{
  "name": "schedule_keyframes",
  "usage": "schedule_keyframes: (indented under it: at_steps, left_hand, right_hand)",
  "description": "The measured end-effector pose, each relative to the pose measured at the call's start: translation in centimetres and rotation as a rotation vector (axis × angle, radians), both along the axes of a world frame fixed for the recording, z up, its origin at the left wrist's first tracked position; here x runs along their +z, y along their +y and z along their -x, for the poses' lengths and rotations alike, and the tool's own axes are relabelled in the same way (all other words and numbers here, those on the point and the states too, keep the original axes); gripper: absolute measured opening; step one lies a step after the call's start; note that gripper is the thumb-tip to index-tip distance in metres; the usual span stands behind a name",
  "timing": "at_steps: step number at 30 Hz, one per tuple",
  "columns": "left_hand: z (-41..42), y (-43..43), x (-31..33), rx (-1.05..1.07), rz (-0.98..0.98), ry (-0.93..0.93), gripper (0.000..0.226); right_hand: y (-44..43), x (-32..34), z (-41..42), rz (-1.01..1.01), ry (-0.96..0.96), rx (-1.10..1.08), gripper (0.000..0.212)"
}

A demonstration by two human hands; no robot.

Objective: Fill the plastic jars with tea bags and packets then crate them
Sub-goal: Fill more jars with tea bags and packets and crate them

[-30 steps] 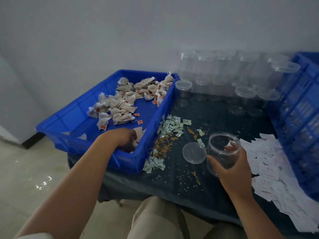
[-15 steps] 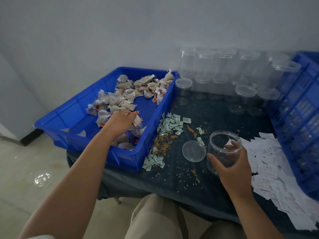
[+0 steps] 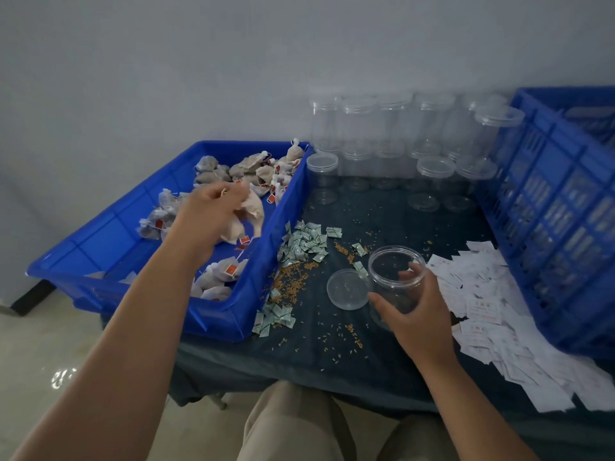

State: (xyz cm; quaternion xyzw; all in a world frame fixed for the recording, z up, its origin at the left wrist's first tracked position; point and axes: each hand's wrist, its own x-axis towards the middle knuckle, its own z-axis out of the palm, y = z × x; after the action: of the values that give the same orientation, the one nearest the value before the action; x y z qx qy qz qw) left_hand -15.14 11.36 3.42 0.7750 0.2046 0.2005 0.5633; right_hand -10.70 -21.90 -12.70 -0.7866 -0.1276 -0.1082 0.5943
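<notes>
L hand [image 3: 213, 214]: fingers curled round a bunch of tea bags [image 3: 251, 211], now lifted off the pile vs 0.5 s ago. R hand [image 3: 419, 314]: unchanged, grips open jar [image 3: 396, 277] on table [image 3: 332, 361], lid [image 3: 347, 289] just beside. Tray [image 3: 233, 314] wall stands betw. bags & jar. Packets [image 3: 306, 241] near tray. Crate [image 3: 549, 211] at right, cut off. Spare jars [image 3: 399, 138] at back, blurry.

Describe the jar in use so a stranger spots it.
On the dark table, between the blue bin and white paper slips, stands a clear jar. Unlike the lidded jars behind, it is open, its lid alongside, held by the right hand.
</notes>
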Motion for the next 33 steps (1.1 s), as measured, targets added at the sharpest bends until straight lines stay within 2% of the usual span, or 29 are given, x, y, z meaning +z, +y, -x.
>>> schedule_keyframes:
  at_steps: [4, 7, 13, 16, 18, 20, 22, 26, 28, 30, 33]
  left_hand:
    - [-1.2, -4.8, 2.0, -0.187, -0.282, -0.024, 0.017]
    - [-2.5, -8.4, 2.3, -0.289, -0.292, -0.017, 0.010]
    - [-4.4, -14.2, 0.9, -0.478, -0.474, 0.062, 0.011]
    - [-4.7, -15.5, 0.2, -0.509, -0.499, 0.153, 0.028]
    - [-4.7, -15.9, -0.1, -0.460, -0.502, 0.143, 0.038]
    - [-4.8, -16.1, -0.3, -0.447, -0.460, 0.099, 0.029]
    - [-4.6, -16.2, -0.5, -0.546, -0.363, 0.107, 0.019]
    - [-3.8, -15.9, -0.8, -0.770, -0.124, 0.178, 0.030]
    - [-3.5, -14.6, -0.3, -0.684, -0.171, 0.063, 0.026]
    - [-3.2, -12.0, 0.2, -0.482, -0.289, -0.053, 0.018]
    - [-2.3, -6.0, 0.2, -0.233, -0.418, 0.008, 0.011]
  right_hand:
    - [-0.1, -0.1, -0.1, 0.011, 0.001, 0.023, 0.092]
    - [-0.2, -0.2, -0.2, 0.021, -0.002, 0.010, 0.092]
    - [-0.1, -0.1, -0.2, 0.045, -0.043, 0.010, 0.085]
    - [-0.2, -0.1, -0.3, 0.040, -0.035, 0.011, 0.085]
    - [-0.1, 0.1, -0.2, 0.055, -0.044, -0.005, 0.084]
    - [0.0, 0.1, -0.2, 0.075, -0.053, -0.008, 0.087]
    - [0.0, 0.1, -0.2, 0.079, -0.053, -0.008, 0.090]
    - [0.0, 0.3, 0.0, 0.079, -0.039, -0.010, 0.084]
    - [-0.1, 0.3, 0.0, 0.078, -0.041, -0.005, 0.085]
    - [-0.1, 0.2, -0.2, 0.087, -0.042, -0.001, 0.094]
    - [-0.2, 0.0, -0.4, 0.105, -0.043, 0.009, 0.100]
